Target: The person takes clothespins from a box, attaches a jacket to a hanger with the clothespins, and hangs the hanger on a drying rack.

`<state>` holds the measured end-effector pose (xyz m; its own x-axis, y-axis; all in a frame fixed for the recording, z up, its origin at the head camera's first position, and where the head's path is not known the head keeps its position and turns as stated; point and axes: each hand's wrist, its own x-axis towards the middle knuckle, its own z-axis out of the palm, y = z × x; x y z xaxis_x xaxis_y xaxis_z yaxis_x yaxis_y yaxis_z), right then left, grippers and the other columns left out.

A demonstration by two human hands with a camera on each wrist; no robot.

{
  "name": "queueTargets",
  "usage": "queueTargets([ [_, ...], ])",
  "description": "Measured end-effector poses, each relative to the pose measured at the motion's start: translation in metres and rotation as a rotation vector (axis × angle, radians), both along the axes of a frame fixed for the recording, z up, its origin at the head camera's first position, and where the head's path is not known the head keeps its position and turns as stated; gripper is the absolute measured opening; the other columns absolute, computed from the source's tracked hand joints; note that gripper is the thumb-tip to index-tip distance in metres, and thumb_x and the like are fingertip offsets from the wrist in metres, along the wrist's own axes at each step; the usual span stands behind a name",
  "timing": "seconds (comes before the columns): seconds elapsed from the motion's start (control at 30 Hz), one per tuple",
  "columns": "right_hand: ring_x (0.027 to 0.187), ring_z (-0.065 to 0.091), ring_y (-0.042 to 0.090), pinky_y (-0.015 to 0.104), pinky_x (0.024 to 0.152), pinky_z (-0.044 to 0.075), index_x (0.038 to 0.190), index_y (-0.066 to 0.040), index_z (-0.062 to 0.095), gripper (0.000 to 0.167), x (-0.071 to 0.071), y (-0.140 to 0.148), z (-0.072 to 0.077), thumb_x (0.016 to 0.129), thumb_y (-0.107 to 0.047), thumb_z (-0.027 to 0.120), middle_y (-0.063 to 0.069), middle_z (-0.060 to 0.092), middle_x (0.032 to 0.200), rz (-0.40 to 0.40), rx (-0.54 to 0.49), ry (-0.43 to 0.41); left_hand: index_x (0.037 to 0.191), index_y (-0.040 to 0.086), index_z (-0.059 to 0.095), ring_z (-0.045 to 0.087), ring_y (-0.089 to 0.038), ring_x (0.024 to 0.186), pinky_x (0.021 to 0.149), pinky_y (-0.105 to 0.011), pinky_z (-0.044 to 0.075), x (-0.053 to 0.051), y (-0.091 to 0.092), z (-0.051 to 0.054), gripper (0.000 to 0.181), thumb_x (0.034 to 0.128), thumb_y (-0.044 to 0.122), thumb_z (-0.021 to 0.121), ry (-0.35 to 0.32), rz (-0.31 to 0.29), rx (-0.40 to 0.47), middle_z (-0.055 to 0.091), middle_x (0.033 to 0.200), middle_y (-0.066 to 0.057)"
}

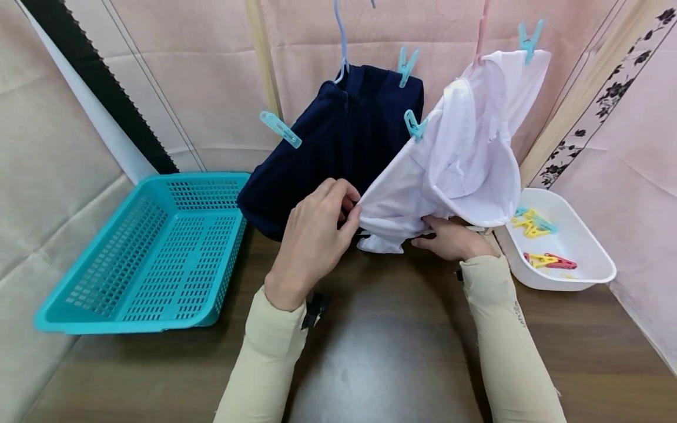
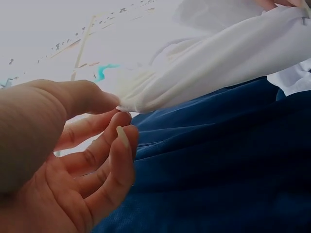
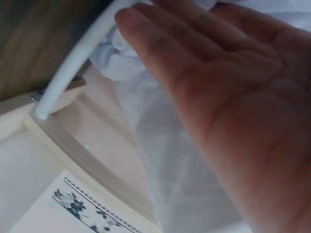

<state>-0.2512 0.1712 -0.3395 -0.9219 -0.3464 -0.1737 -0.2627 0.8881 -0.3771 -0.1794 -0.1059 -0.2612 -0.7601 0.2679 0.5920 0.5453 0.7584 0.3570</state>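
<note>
A white garment (image 1: 465,147) hangs from a pink hanger (image 1: 481,32), with light blue clothespins on its shoulders. My left hand (image 1: 317,235) pinches the garment's left edge between thumb and index finger; in the left wrist view the other fingers curl loosely below. At the lower hem, my right hand (image 1: 452,238) touches the cloth from below. In the right wrist view its fingers look fairly straight beside a white rod (image 3: 82,53), their tips partly out of frame. Behind the left hand hangs a navy garment (image 1: 349,129) on a blue hanger (image 1: 342,41), also with light blue clothespins.
A turquoise basket (image 1: 124,324) with slotted walls stands at the left on the brown table (image 1: 386,352). To the right, a white tub (image 1: 571,235) holds several yellow, red and blue clothespins (image 1: 534,223). A wooden post (image 1: 587,88) rises behind the tub.
</note>
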Motion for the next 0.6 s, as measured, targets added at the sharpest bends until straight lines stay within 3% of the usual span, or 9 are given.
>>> queueTargets([
  [0.13,0.141,0.044,0.042,0.062,0.114,0.036,0.155,-0.01,0.037,0.065,0.014,0.0,0.012,0.102,-0.041,0.058,0.02,0.046,0.153,0.033,0.016,0.018,0.105,0.013,0.066,0.058,-0.012,0.078,0.067,-0.029,0.05,0.005,-0.002,0.002,0.009,0.0985,0.019,0.066,0.017,0.008,-0.006,0.062,0.093,0.001],
  [0.2,0.134,0.053,0.04,0.06,0.109,0.042,0.154,-0.009,0.04,0.064,0.024,-0.001,0.018,0.102,-0.04,0.06,0.019,0.055,0.147,0.058,-0.018,0.032,0.105,0.013,0.066,0.057,-0.014,0.081,0.07,-0.031,0.05,0.01,-0.004,0.003,0.009,0.0986,0.019,0.066,0.029,0.016,-0.006,0.062,0.094,0.0],
  [0.3,0.119,0.066,0.03,0.053,0.1,0.051,0.147,-0.008,0.05,0.055,0.043,-0.002,0.027,0.101,-0.033,0.064,0.014,0.069,0.129,0.107,-0.096,0.124,0.105,0.012,0.066,0.057,-0.017,0.091,0.078,-0.033,0.051,0.019,-0.01,0.003,0.009,0.0992,0.019,0.065,0.053,0.034,-0.003,0.062,0.099,-0.002],
  [0.37,0.106,0.071,0.022,0.044,0.092,0.056,0.138,-0.01,0.06,0.042,0.056,-0.002,0.034,0.1,-0.027,0.066,0.007,0.075,0.116,0.132,-0.177,0.247,0.106,0.011,0.067,0.057,-0.02,0.096,0.081,-0.035,0.051,0.027,-0.016,0.003,0.011,0.1,0.021,0.065,0.072,0.04,-0.001,0.062,0.101,-0.003],
  [0.47,0.099,0.068,0.015,0.03,0.089,0.051,0.121,-0.012,0.069,0.022,0.078,0.004,0.042,0.101,-0.02,0.065,0.0,0.074,0.106,0.108,-0.261,0.529,0.109,0.009,0.067,0.056,-0.023,0.101,0.082,-0.038,0.052,0.04,-0.029,0.003,0.021,0.1028,0.028,0.061,0.119,0.045,0.005,0.063,0.106,-0.005],
  [0.53,0.105,0.064,0.02,0.03,0.095,0.045,0.116,-0.01,0.07,0.019,0.093,0.012,0.046,0.101,-0.021,0.064,0.003,0.072,0.109,0.046,-0.29,0.684,0.11,0.006,0.068,0.057,-0.024,0.101,0.081,-0.04,0.052,0.048,-0.039,0.004,0.03,0.1044,0.033,0.057,0.161,0.054,0.02,0.064,0.107,-0.007],
  [0.6,0.12,0.056,0.03,0.038,0.106,0.038,0.122,-0.008,0.067,0.029,0.105,0.022,0.049,0.099,-0.026,0.065,0.011,0.067,0.121,-0.034,-0.271,0.771,0.111,0.003,0.068,0.057,-0.027,0.101,0.082,-0.042,0.051,0.055,-0.051,0.003,0.037,0.1051,0.037,0.053,0.193,0.076,0.019,0.065,0.107,-0.01],
])
